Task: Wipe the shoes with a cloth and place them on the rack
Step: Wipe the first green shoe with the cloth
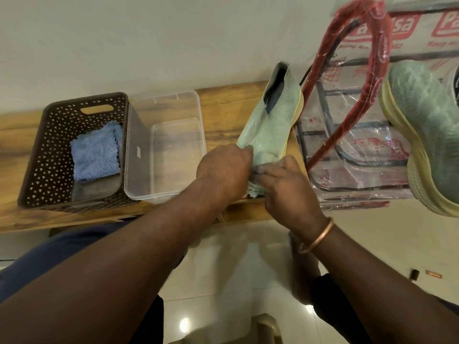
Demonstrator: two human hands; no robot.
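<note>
A pale green knit shoe (270, 120) with a yellow sole lies on the wooden bench (223, 100), its toe toward me. My left hand (223, 167) grips the toe end of this shoe. My right hand (285, 182) holds a small pale cloth (253, 192) bunched against the toe, right beside the left hand. Most of the cloth is hidden under both hands. The matching second shoe (427, 125) sits at the far right on the rack (347, 155), a metal frame wrapped in clear printed plastic.
A brown perforated basket (49, 135) at the bench's left end holds a folded blue cloth (96, 155). A clear plastic tub (164, 145) stands between the basket and the shoe. A red plastic-wrapped hoop (347, 90) rises from the rack. Glossy tiled floor lies below.
</note>
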